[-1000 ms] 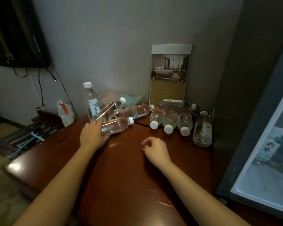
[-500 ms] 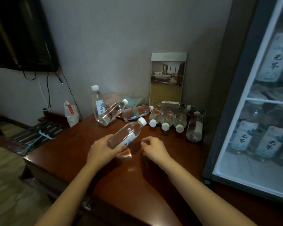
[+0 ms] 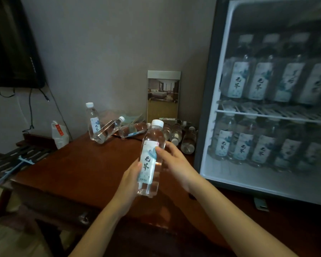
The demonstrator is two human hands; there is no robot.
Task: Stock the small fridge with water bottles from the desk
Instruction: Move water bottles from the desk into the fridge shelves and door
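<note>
I hold a clear water bottle point(image 3: 150, 160) with a white cap and a pale label upright above the dark wooden desk point(image 3: 85, 169). My left hand point(image 3: 130, 179) grips its lower half. My right hand point(image 3: 172, 161) grips it from the right, thumb on the label. The small fridge point(image 3: 267, 101) stands at the right with rows of the same bottles on two shelves. More bottles remain at the back of the desk: one upright point(image 3: 93, 118), one leaning on it point(image 3: 107, 129), one lying point(image 3: 132, 130), and several lying by the fridge point(image 3: 182, 134).
A framed picture card point(image 3: 163, 96) leans on the wall behind the bottles. A dark screen point(image 3: 11, 43) hangs at upper left with cables below. A white plastic bag point(image 3: 59, 134) sits past the desk's left corner, above a slatted rack point(image 3: 11, 162).
The left hand lifted the bottle off the desk and turned it upright. The right hand rose from the desk and took hold of it. The view swung right toward the fridge.
</note>
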